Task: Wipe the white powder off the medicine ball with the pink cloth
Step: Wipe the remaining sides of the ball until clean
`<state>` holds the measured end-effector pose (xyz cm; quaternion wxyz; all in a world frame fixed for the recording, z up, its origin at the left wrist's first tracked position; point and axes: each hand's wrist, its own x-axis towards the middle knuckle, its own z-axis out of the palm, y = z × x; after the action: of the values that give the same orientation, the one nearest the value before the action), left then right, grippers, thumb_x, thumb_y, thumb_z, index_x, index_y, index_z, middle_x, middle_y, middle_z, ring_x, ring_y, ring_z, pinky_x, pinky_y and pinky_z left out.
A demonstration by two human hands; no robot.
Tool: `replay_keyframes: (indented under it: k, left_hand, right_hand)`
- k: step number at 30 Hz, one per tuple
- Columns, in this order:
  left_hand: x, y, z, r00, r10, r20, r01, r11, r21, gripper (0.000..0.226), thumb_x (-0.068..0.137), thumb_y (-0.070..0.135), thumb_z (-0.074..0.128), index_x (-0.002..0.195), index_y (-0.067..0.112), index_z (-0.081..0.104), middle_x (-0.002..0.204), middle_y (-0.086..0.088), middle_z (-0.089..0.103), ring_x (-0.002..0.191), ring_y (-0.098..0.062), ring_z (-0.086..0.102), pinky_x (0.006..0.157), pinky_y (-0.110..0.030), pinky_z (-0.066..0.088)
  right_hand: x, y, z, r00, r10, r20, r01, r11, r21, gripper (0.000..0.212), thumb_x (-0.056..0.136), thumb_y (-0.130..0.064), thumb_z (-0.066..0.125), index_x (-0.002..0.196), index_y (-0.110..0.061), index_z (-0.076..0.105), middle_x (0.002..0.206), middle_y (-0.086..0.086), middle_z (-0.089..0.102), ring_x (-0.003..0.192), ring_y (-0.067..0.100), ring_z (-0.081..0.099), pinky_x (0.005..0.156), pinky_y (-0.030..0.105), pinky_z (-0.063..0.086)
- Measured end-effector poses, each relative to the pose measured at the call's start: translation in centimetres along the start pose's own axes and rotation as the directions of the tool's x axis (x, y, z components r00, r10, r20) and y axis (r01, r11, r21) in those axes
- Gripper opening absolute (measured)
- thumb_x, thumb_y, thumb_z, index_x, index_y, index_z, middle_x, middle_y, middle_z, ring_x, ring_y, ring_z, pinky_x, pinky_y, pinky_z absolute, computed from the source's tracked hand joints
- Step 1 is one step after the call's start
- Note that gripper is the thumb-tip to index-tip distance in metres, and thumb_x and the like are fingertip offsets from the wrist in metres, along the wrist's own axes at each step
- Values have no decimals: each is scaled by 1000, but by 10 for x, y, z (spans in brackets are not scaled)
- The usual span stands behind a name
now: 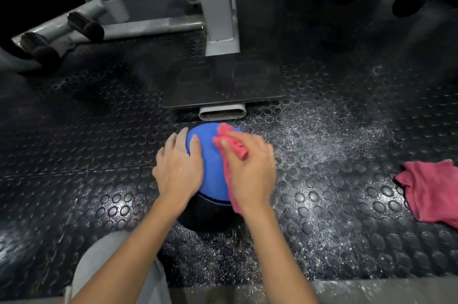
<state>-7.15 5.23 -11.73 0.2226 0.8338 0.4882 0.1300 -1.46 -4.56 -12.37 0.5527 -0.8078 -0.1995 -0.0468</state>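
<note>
A blue and black medicine ball point(210, 167) sits on the studded rubber floor in the middle of the view. My left hand point(179, 167) rests flat on the ball's left side, fingers spread over the blue top. My right hand point(250, 170) presses a pink cloth point(231, 146) against the ball's right side, with the cloth bunched under the fingers and trailing down below the palm. The blue surface that shows between my hands looks clean of powder.
White powder point(322, 135) is scattered on the black floor right of and in front of the ball. A second pink cloth point(431, 189) lies at the right edge. A grey gym machine point(218, 6) with a black footplate point(223, 85) stands just behind the ball.
</note>
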Motion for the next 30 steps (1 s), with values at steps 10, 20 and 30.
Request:
replay_keyframes:
  k: [10, 20, 30]
  left_hand:
    - [-40, 15, 4, 982, 188, -10, -186, 975, 122, 82, 73, 61, 2, 142, 30, 32, 152, 1, 28, 139, -28, 21, 110, -50, 20]
    - [-62, 30, 15, 906, 417, 74, -423, 878, 224, 61, 85, 51, 21, 136, 26, 46, 144, -4, 42, 134, -35, 33, 105, -57, 23]
    - [-49, 8, 8, 833, 551, 54, -551, 818, 165, 56, 86, 45, 30, 130, 20, 52, 141, -5, 47, 130, -35, 39, 103, -53, 29]
  right_hand:
    - [27, 32, -40, 867, 492, 76, -497, 863, 89, 6, 80, -39, 66, 86, -36, 68, 88, -15, 68, 82, 9, 61, 65, 22, 45]
    - [39, 48, -59, 858, 509, 70, -512, 858, 35, 2, 82, -36, 64, 83, -34, 65, 90, -6, 70, 73, 11, 60, 64, 26, 47]
    - [-4, -9, -43, 989, 117, 85, -107, 987, -123, 20, 80, -48, 62, 95, -37, 67, 91, -11, 63, 85, 10, 51, 72, 29, 42]
